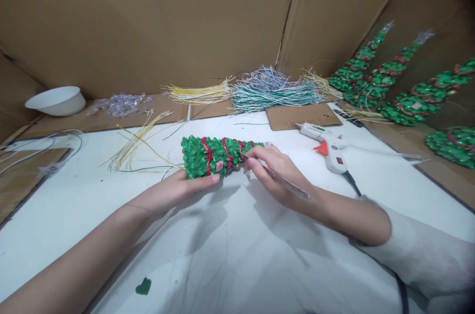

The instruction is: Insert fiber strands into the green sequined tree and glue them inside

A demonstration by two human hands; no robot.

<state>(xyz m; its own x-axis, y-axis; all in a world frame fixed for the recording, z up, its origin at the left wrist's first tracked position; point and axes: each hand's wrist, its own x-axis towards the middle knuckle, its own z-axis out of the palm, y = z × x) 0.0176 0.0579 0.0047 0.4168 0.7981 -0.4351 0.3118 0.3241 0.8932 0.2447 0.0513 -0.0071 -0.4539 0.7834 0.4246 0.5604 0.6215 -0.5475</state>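
Observation:
A small green Christmas tree (pixel 198 156) with red garlands lies on its side above the white table, its wide base to the left and its tip to the right. My left hand (pixel 185 185) is closed around the base from below, thumb along the near side. In my right hand (pixel 276 170) is a slim metal tool (pixel 291 186), which looks like tweezers, gripped like a pen. Its point meets the tree near the narrow end. My right fingers cover part of the tip. Thin yellow and dark wires (pixel 158 151) run left from the base.
A white glue gun (pixel 326 146) with an orange trigger lies right, its cord running toward me. Behind are bundled green-white wires (pixel 274 96), yellow wires (pixel 200 91), clear plastic pieces (pixel 120 105) and a white bowl (pixel 57 101). Several finished-looking trees (pixel 386 76) stand right. Cardboard walls (pixel 148 22) enclose the table.

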